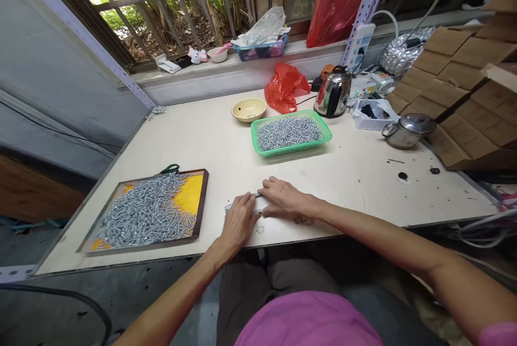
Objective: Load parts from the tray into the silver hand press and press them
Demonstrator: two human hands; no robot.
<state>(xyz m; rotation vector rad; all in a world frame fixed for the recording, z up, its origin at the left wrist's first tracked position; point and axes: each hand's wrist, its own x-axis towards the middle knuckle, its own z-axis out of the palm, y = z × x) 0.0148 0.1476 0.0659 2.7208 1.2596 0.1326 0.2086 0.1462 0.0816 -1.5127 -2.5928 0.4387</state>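
Observation:
Near the front edge of the table, both hands are on a short, flat, pale strip with dark edges (259, 204), metal-looking, which lies on or just above the tabletop. My left hand (239, 222) is closed over its left part, and one end sticks out past the fingers. My right hand (284, 199) grips the right part between thumb and fingers and hides that end. To the left, a shallow dark-rimmed tray (201, 203) with a yellow bottom carries a heap of small silvery metal pins or screws (147, 214). Similar pieces fill a green plastic basket (293, 149) beyond my hands.
Green-handled scissors (170, 168) lie behind the tray. Farther back are a cream bowl (249, 110), a red plastic bag (286, 87) and a steel kettle (334, 92). A lidded metal pot (409, 132) stands by stacked cardboard (472, 93) at right.

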